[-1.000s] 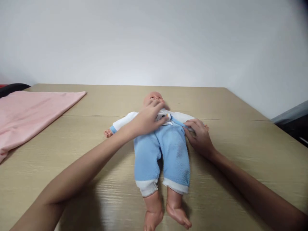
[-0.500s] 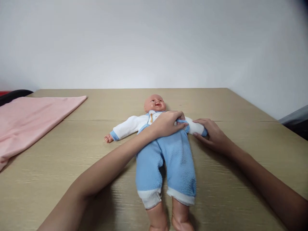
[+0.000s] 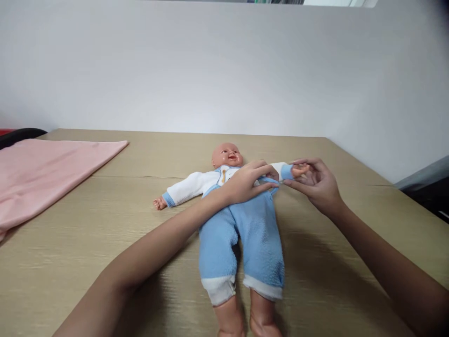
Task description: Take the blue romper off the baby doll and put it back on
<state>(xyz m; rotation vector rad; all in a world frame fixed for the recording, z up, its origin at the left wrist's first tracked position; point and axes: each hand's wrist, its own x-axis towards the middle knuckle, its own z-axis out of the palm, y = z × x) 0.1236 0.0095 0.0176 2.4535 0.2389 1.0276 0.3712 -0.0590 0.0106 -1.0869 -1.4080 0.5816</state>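
Note:
A bald baby doll (image 3: 242,234) lies on its back on the table, legs toward me, dressed in a white and blue outfit (image 3: 219,243). Across its chest rests my left hand (image 3: 250,181), closed on the blue edge of the outfit near the armhole. My right hand (image 3: 317,185) grips the doll's arm at the blue sleeve cuff (image 3: 286,172), thumb below and fingers above. The doll's small hand (image 3: 300,170) sticks out of that cuff. Its other arm (image 3: 185,187) lies stretched out on the table, sleeve on. My left hand hides part of the chest.
A pink cloth (image 3: 52,178) lies spread on the left of the wooden table (image 3: 105,252). Behind the table stands a pale wall (image 3: 224,70). Dark objects show beyond the left edge and the right edge.
My right hand has lifted the doll's arm up from the table, and the doll's hand now shows out of the cuff. My left hand stays on the outfit. The camera view has tilted slightly.

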